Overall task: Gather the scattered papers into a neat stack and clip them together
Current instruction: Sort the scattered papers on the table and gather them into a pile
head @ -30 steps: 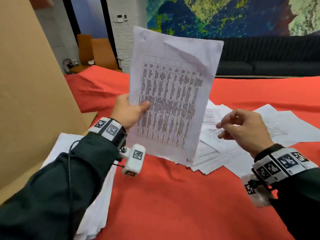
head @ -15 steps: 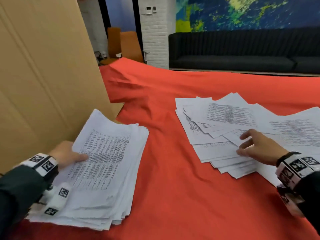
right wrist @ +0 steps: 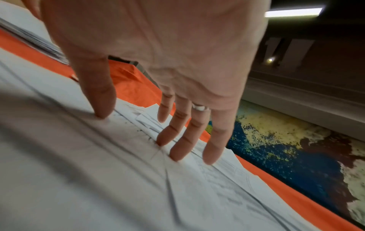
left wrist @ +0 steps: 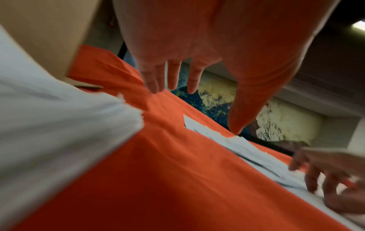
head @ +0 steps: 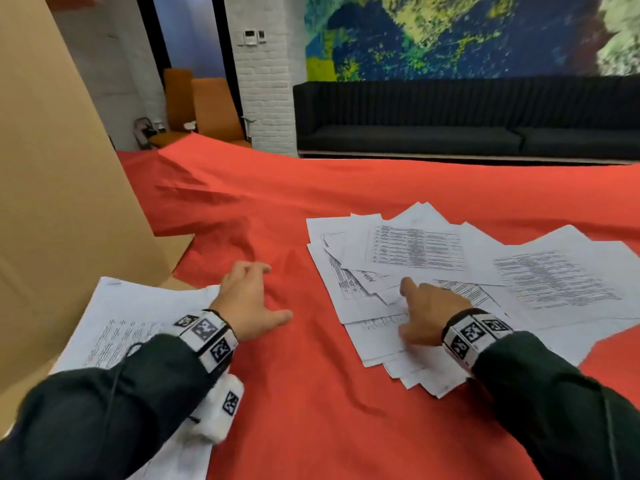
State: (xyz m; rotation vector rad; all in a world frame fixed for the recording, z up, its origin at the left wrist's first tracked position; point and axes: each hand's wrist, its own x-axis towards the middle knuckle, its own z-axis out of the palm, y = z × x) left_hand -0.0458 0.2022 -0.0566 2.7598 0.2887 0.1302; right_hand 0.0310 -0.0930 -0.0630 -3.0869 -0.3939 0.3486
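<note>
A gathered stack of printed papers (head: 131, 320) lies at the lower left on the red cloth (head: 298, 393), partly under my left sleeve. Scattered printed sheets (head: 415, 251) fan out on the right. My left hand (head: 249, 299) hovers above the cloth between the two piles, fingers straight and spread, holding nothing; the left wrist view shows the same hand (left wrist: 197, 87) and the stack's edge (left wrist: 79, 128). My right hand (head: 426, 313) rests on the scattered sheets. In the right wrist view its fingertips (right wrist: 164, 140) and thumb press on the wrinkled paper (right wrist: 138, 179). I see no clip.
A large cardboard sheet (head: 52, 202) leans along the left side, close behind the stack. Bunched folds of cloth (head: 194, 188) rise at the far left. A black sofa (head: 450, 123) and orange chairs (head: 207, 109) stand beyond the table.
The sheet that my left hand held up one second ago now lies on the left stack. The left hand let go and moved right over the cloth. The right hand stays on the scattered sheets.
</note>
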